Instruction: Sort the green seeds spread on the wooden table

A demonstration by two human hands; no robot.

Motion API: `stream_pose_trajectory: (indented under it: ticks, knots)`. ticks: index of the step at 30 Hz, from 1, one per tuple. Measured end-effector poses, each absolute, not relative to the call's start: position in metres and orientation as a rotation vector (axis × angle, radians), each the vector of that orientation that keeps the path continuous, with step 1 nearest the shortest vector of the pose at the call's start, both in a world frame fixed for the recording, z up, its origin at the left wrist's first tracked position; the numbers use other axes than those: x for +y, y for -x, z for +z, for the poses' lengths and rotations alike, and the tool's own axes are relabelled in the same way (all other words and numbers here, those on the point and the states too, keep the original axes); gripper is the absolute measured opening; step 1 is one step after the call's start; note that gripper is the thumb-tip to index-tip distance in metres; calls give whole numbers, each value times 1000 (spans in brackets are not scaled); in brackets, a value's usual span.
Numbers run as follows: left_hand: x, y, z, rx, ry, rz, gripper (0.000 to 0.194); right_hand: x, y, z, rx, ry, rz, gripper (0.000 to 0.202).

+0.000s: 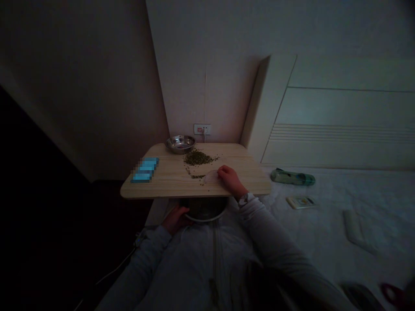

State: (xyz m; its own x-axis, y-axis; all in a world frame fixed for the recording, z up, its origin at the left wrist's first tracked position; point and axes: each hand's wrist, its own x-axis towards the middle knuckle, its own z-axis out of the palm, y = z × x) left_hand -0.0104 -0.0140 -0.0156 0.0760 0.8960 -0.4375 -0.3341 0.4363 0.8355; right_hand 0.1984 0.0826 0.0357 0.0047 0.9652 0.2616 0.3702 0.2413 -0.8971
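A pile of small green grains [197,158] lies on the wooden board [168,185], with a thin line of them trailing toward the front edge. My right hand [228,178] is closed on a pale, translucent flat piece [211,176], whose far end touches the board beside that line. Below the board's front edge, my left hand [177,219] is closed on the rim of a large metal bowl [205,211], which the board partly covers. A small metal bowl [180,144] stands behind the pile, at the back left.
A phone with a blurred bright screen [145,169] lies on the board's left. A green bottle [293,177] and another phone [301,202] lie on the white bedding at the right. Behind the board is a wall socket [202,129] with a cable.
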Motion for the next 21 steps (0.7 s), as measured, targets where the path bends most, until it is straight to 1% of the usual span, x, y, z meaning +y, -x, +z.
stream_pose_trajectory:
  ticks: [8,14,21]
  knots:
    - [-14,10,-15,1143,-631,1024,19,84,-198,34,-1580,1308,799,11]
    - [-14,11,-16,1133,-628,1021,27,87,-199,31,-1576,1304,791,11]
    - [-14,10,-16,1130,-612,1014,23,89,-200,27,-1591,1271,831,11]
